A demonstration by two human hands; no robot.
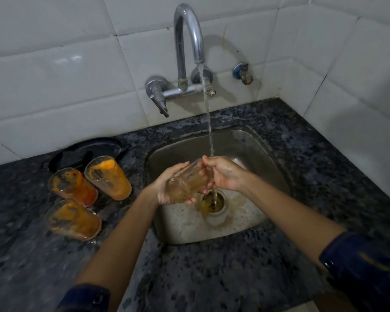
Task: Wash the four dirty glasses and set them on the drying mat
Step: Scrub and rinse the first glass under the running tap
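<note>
1. The glass (187,181) being washed lies tilted on its side over the sink (266,158), under the stream of water (208,122) from the tap (189,32). Its base points toward the camera and yellowish residue shows through the wall.
2. The left hand (167,188) cradles the glass from below, fingers curled around its lower side. The right hand (223,174) holds it at the mouth end, fingers bent over the rim; whether any reach inside I cannot tell.
3. Main risk: wet glass and wet fingers are slippery. If either grip loosens while rubbing, the glass could drop onto the steel sink and the drain (213,202) just below, and chip or break.
4. The water lands near the right hand's fingertips rather than clearly into the mouth, so residue may stay inside and splashes could wet the counter (212,278).
5. Three dirty glasses (72,185) (108,176) (72,219), smeared with orange, stand close together on the counter left of the sink, near the left forearm. An elbow swing could knock one over.
6. No drying mat is clearly identifiable; a dark object (86,152) lies behind the glasses, so carrying a dripping glass there means passing over them.
</note>
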